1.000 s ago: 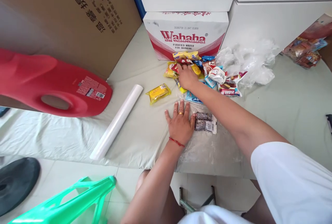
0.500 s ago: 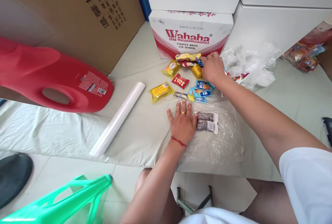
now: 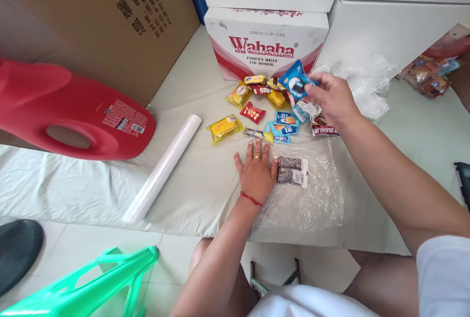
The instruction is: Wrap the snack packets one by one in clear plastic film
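Between the thumb and fingers of my right hand (image 3: 332, 96) is a blue snack packet (image 3: 296, 81), lifted above the pile. Flat on the covered surface lies my left hand (image 3: 257, 172), fingers spread, at the left edge of a clear plastic sheet (image 3: 312, 204). Beside its thumb, a dark snack packet with a white label (image 3: 292, 170) rests on that sheet. Beyond my fingertips are several wrapped snacks: a yellow packet (image 3: 224, 128), a red packet (image 3: 252, 112), light blue packets (image 3: 284, 127) and a thin yellow-ended stick packet (image 3: 258, 134). A dark red packet (image 3: 323, 127) is partly under my right wrist.
A Wahaba-style white and red carton printed Wahaha (image 3: 266, 48) stands behind the snacks. Crumpled clear bags (image 3: 367, 84) lie right of it. To the left are a white roll (image 3: 161, 170), a red jug (image 3: 77, 116) and a big cardboard box (image 3: 110, 28). A green stool (image 3: 91, 283) stands below.
My right hand has picked the blue packet out of the pile and raised it, moving right and toward me. The left hand stays flat in place.
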### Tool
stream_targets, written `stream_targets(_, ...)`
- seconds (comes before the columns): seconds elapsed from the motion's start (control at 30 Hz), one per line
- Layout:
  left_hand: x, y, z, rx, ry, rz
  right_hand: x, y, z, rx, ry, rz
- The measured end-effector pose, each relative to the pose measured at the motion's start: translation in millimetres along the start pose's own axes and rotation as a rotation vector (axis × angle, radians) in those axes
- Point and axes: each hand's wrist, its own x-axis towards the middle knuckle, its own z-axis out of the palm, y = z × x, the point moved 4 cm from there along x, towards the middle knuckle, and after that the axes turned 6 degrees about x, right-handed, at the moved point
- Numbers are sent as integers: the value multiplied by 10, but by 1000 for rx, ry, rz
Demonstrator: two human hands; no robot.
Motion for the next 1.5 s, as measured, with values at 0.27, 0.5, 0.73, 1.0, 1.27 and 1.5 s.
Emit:
stream_targets(0.27, 41, -56, -19, -46, -58, 11, -1612, -338, -23, -265, -48, -294)
stream_targets(0.5, 95, -37, -99, -153, -90, -78, -2107, -226, 120, -346, -259, -409)
stream_targets(0.73, 89, 13, -123, -220, 21, -77, -1959, -178, 188, -317, -303, -216)
stream_targets(1.0, -143, 67, -379, -184, 518, -70, -1958, -99, 269, -299, -437, -275)
stream_targets(1.27, -347, 368, -170, -259, 315, 456, -1727, -203, 41, -263, -357, -217)
stream_targets(1.5, -428, 448, -201, -192, 309, 384, -1007, -19, 218, -725, -297, -91)
